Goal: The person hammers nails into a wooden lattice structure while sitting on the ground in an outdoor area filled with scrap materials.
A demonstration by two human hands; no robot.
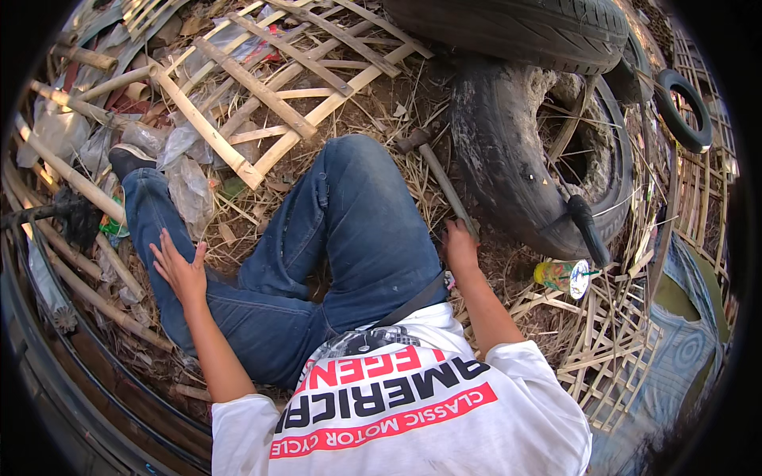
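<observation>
My left hand [182, 270] lies on my left lower leg in blue jeans, fingers spread and nothing in it. Beside my right thigh, my right hand [460, 249] is low to the ground, its fingers curled at the handle end of a hammer [446, 184]. The hammer's head points away from me and rests on the straw-strewn dirt. Just right of it stands a worn tire [498, 166] with a ragged, dirt-caked inside. A tool with a black grip [586, 228] leans against the tire's near side; its working end is hard to make out.
Split-bamboo lattice [270, 97] lies ahead, with bamboo poles [67, 170] and plastic bags [189, 186] at left. Another tire [524, 32] rests above the worn one; a small tire [683, 111] is farther right. A yellow-green cup [549, 274] lies near more lattice [607, 349].
</observation>
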